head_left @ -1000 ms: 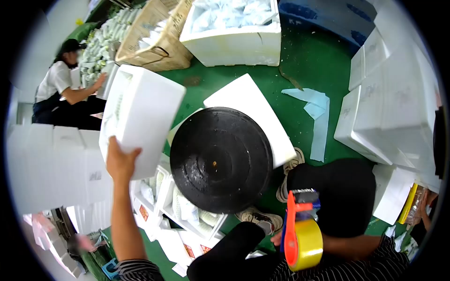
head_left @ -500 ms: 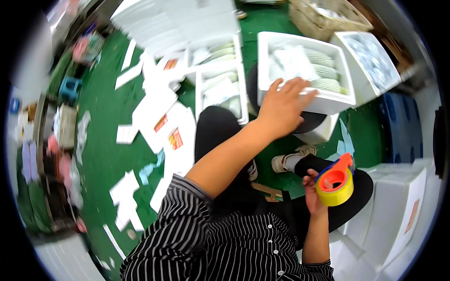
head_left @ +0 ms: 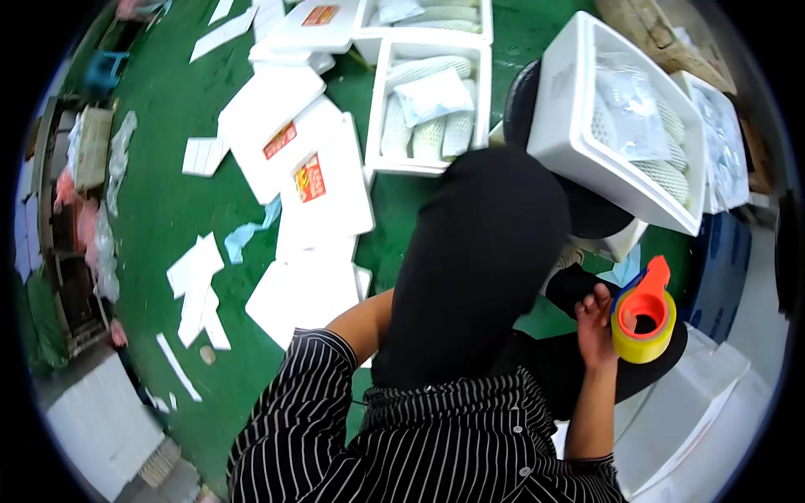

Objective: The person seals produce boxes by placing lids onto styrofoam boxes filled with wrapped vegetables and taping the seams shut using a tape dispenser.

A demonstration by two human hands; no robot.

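My right hand (head_left: pixel 595 329) holds a tape dispenser (head_left: pixel 654 285) with an orange-red frame and a yellow roll, just above my right knee. My left forearm (head_left: pixel 365 323) reaches down behind my raised left leg, so my left hand is hidden. In front of me, a white foam box (head_left: pixel 558 96) sits tilted on a black round seat (head_left: pixel 599 216). A clear plastic pack (head_left: pixel 629 113) lies in it on top of pale green net-wrapped items (head_left: pixel 667 178). Foam lids (head_left: pixel 306 293) with red labels lie on the floor near my left arm.
Another open foam box (head_left: pixel 376 109) with net-wrapped items and a white pack stands on the green floor (head_left: pixel 327 411). A box of clear packs (head_left: pixel 723 163) and a woven basket (head_left: pixel 646 29) are at the far right. A blue crate (head_left: pixel 713 268) stands near white foam boxes (head_left: pixel 696 386).
My left hand has left the foam box's rim and gone down behind my leg. My left knee has risen, and the view has shifted. The dispenser stays in my right hand.
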